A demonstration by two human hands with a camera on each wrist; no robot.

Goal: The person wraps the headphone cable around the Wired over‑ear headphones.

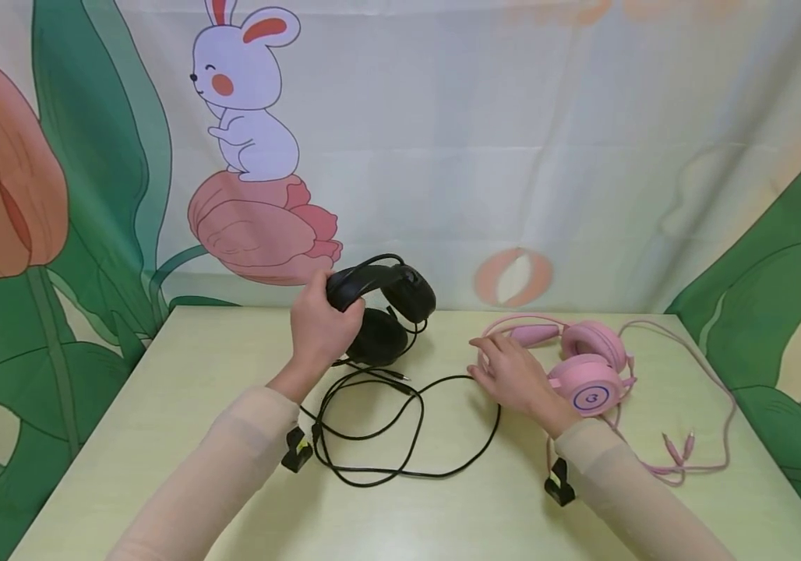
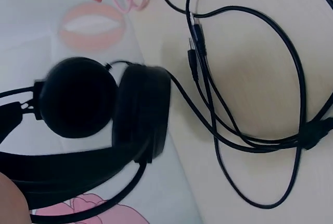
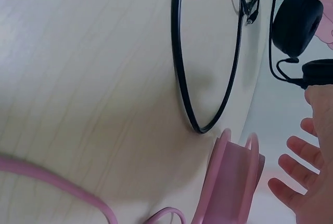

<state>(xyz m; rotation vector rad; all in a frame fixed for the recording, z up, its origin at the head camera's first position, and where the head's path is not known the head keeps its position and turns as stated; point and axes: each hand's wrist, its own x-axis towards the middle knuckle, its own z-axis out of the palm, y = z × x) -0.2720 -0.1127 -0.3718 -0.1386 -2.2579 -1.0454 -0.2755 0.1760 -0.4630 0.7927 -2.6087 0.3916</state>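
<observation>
My left hand (image 1: 323, 323) grips the headband of the black headphones (image 1: 379, 339) at the back middle of the table. In the left wrist view both dark ear cups (image 2: 78, 98) hang side by side from the band. To the right, my right hand (image 1: 513, 378) is at the headband end of the pink headphones (image 1: 588, 382), covering part of it. In the right wrist view its fingers (image 3: 302, 153) are spread and loosely bent beside the pink headband (image 3: 229, 187), not curled round it. The pink ear cups lie on the table.
A black cable (image 1: 400, 472) lies in loose loops between my arms, its metal-tipped plugs (image 2: 192, 60) near the black headphones. The pink cable (image 1: 730, 417) runs along the right side to two plugs (image 1: 672, 449). A printed curtain (image 1: 428, 156) hangs behind the table (image 1: 183, 405).
</observation>
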